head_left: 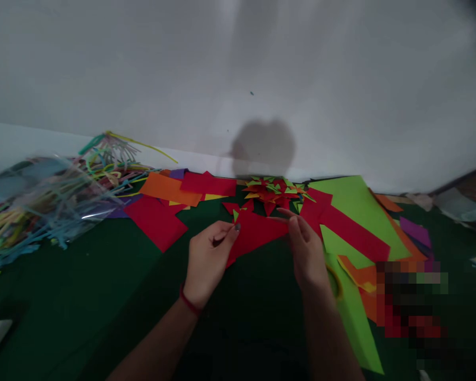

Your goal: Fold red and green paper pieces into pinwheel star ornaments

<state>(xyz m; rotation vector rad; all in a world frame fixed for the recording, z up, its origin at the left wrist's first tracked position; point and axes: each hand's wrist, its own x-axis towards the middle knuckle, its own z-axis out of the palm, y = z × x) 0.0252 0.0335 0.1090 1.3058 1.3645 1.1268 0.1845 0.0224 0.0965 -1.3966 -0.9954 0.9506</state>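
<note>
My left hand [208, 259] has its thumb and finger pinched together at the left end of a red paper sheet [257, 233]. A small pointed piece of folded green paper [236, 215] sticks up right at the pinch. My right hand [305, 248] is over the right end of the red sheet, with fingers stretched out to the left and apart. Nothing shows in its grasp. Just beyond both hands lies a pile of small folded paper pieces [272, 190] in red, green and orange.
A clear plastic bag [63, 196] of colourful pipe cleaners lies at the left. Red sheets [156, 222] and an orange sheet [170, 188] are near it. Green sheets [357, 211] spread at the right, with a yellow ring-like handle [335, 280] by my right wrist. A white wall [162, 79] stands behind.
</note>
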